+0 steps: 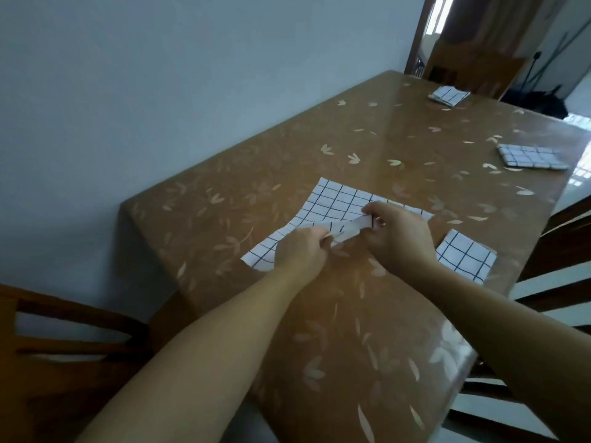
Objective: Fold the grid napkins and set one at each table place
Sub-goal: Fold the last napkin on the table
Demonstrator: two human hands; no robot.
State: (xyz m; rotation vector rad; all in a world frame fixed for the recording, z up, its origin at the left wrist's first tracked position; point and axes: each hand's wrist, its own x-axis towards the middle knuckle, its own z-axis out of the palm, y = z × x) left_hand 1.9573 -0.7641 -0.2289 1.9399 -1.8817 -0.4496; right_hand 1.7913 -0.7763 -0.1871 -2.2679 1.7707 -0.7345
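A white napkin with a dark grid [339,203] lies spread on the brown leaf-patterned table [287,174]. My left hand [300,251] and my right hand [396,235] both pinch its near edge, which is lifted and rolled over toward the middle. A folded grid napkin [465,255] lies just right of my right hand near the table's right edge. Another folded napkin [531,158] sits farther along the right side, and a third [449,95] rests at the far end.
Wooden chairs stand at the near left [64,346], along the right side [563,244] and at the far end [454,62]. A pale wall runs along the table's left side. A doorway opens at the far right.
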